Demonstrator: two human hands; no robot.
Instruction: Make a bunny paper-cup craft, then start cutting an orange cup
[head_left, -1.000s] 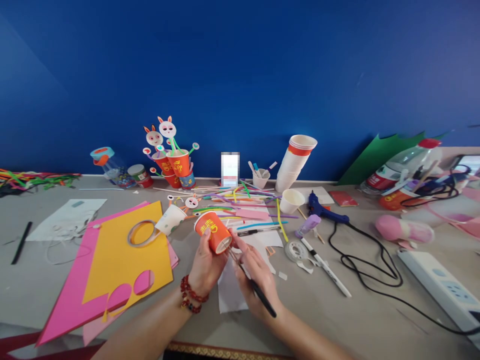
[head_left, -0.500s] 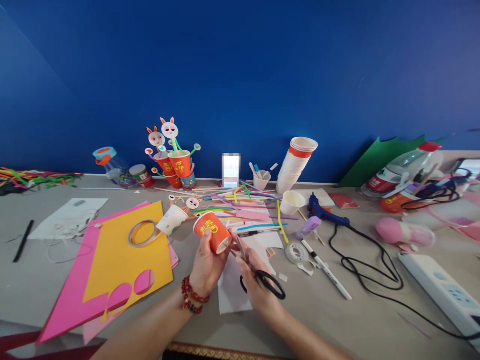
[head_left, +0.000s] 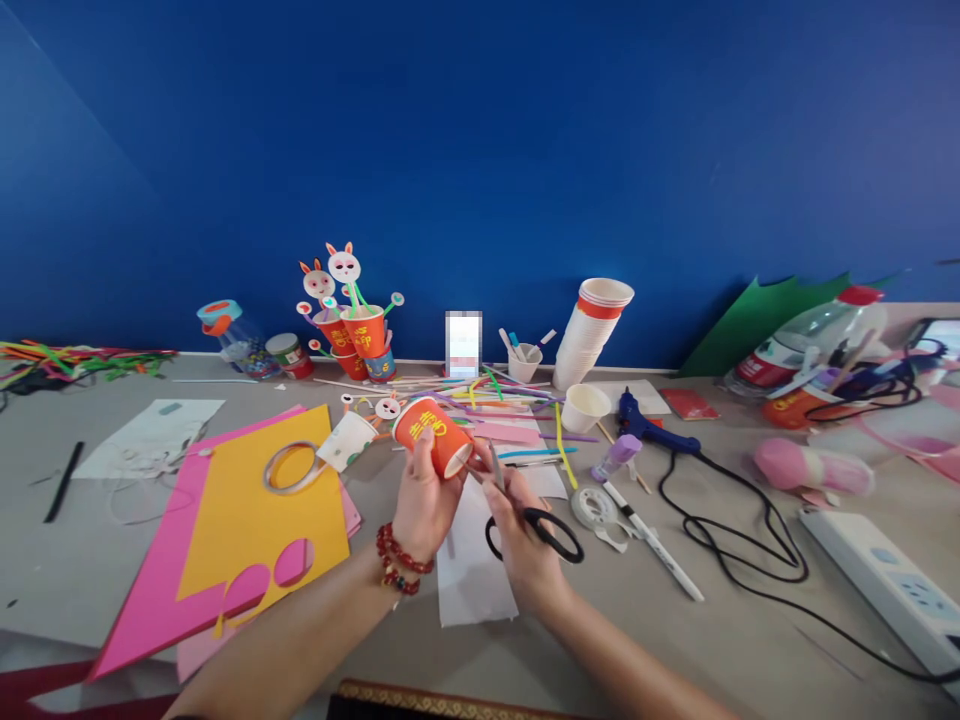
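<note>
My left hand (head_left: 427,505) is closed around an orange paper cup (head_left: 431,432) with yellow characters, tilted so its base faces toward the right. In my right hand (head_left: 525,535) are black-handled scissors (head_left: 553,535); their blades point up toward the base of the cup. Whether a blade tip touches or pierces the cup I cannot tell. Below both hands lies a sheet of white paper (head_left: 472,575). Left of the cup, a white paper cup (head_left: 346,442) with a small rabbit face beside it rests on its side.
Yellow card (head_left: 255,520) with cut-out circles lies left, under a tape roll (head_left: 292,467). Pipe cleaners (head_left: 480,392) are strewn behind the hands. Rightward are stacked cups (head_left: 589,335), a glue gun (head_left: 660,430) with its cord, a marker (head_left: 664,555) and a power strip (head_left: 889,575).
Both hands, with the cup and scissors, have shifted slightly right and up. The cup has turned a little in my left hand. The camera view has moved slightly.
</note>
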